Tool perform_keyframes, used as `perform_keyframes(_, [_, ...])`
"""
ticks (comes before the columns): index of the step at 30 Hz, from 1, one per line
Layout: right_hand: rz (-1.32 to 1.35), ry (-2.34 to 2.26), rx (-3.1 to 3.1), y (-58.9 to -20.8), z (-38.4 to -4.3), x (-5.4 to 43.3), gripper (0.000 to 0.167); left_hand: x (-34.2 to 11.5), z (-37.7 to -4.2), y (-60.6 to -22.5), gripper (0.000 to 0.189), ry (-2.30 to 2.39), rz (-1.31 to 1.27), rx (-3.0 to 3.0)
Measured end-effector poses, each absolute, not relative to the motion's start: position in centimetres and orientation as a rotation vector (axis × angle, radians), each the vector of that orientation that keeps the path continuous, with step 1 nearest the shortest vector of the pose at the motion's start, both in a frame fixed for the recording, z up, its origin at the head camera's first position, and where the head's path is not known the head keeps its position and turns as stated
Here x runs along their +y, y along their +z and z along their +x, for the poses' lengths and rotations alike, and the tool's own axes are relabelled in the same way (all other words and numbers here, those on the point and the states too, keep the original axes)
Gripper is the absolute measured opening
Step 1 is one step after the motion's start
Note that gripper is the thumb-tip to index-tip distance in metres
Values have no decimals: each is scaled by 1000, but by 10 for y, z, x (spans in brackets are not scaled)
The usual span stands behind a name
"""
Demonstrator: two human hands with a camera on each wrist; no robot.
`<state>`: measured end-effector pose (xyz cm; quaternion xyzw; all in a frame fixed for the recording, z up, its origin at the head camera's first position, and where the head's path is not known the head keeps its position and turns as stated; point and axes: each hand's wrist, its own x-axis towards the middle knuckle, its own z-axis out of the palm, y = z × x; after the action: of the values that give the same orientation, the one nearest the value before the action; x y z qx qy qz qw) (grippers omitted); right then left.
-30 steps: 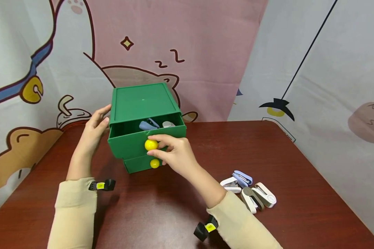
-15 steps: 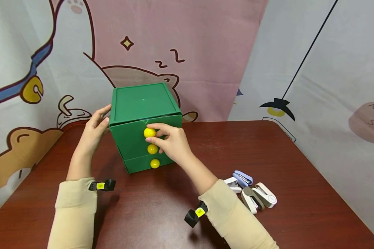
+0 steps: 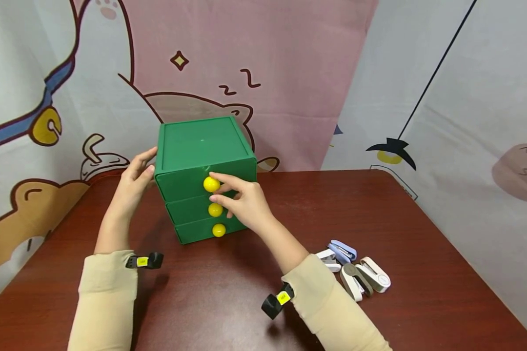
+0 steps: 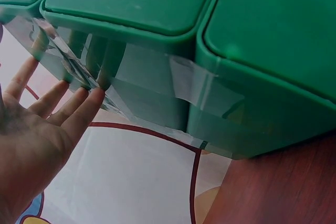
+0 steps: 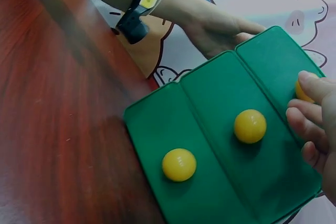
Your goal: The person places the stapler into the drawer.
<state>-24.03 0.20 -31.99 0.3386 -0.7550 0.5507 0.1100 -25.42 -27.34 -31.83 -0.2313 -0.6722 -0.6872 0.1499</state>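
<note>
A green box of three stacked drawers (image 3: 202, 141) stands on the table, each drawer front bearing a round yellow knob. All three drawers are pushed in, and their contents are hidden. My right hand (image 3: 246, 202) has its thumb and a finger around the top knob (image 3: 212, 184), which is partly covered in the right wrist view. The middle knob (image 5: 250, 126) and bottom knob (image 5: 179, 164) are untouched. My left hand (image 4: 44, 124) lies along the left side of the box, its fingers extended against the clear-taped wall (image 4: 149, 77).
Several small staplers lie in a group on the right of the table: a blue one (image 3: 342, 252), a white one (image 3: 372, 274), and a grey-and-white one (image 3: 354, 282) among them. A cartoon-printed curtain (image 3: 298, 87) hangs behind the dark red wooden table (image 3: 316, 204).
My right hand has pushed the top drawer in, away from me, until its front sits flush. The staplers inside it have gone from sight. My left hand has stayed in place.
</note>
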Motion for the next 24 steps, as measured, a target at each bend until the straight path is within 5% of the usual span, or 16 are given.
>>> perform_keyframes(10, [1005,1694,-2024,-345,-237,10,23,-274,-255,-318,44,-1959,-648,-1949])
perform_keyframes(24, [874,1531,-2396,-368,-245,3,29,-274,-256,-320,44,-1977,-668,-1931])
